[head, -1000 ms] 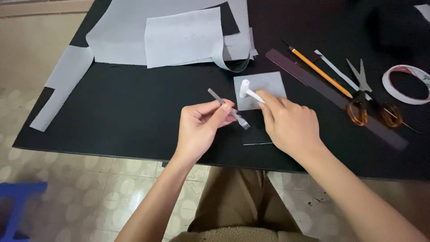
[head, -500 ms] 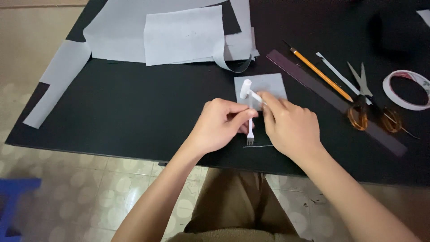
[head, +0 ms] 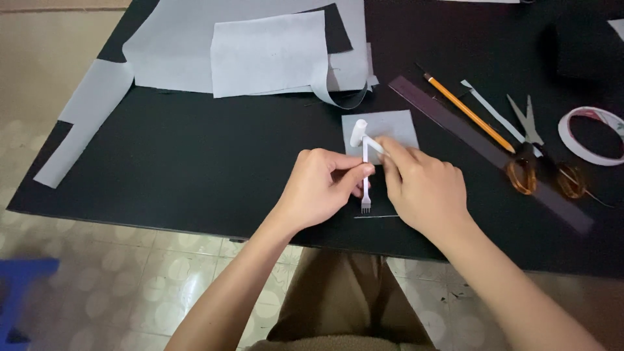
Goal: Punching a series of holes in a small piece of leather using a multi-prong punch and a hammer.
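My left hand [head: 320,188] pinches a slim metal pronged punch [head: 365,188] and holds it upright, prongs down on the black mat [head: 195,169]. The prongs stand just above a thin grey strip [head: 377,216] lying on the mat. My right hand [head: 424,188] grips the handle of a small white mallet [head: 359,133], whose head hovers by the top of the punch. A small grey square piece [head: 396,125] lies right behind the mallet head. The two hands almost touch.
Large grey sheets [head: 266,52] lie at the back left, and a grey strip [head: 84,123] hangs over the left edge. To the right lie a dark ruler [head: 481,149], a pencil [head: 468,112], amber-handled scissors [head: 539,162] and a tape roll [head: 595,135]. A blue stool [head: 23,296] stands on the floor at lower left.
My left hand has turned the punch from slanted to upright and brought it down onto the mat beside my right hand. The mallet head has stayed near the grey square.
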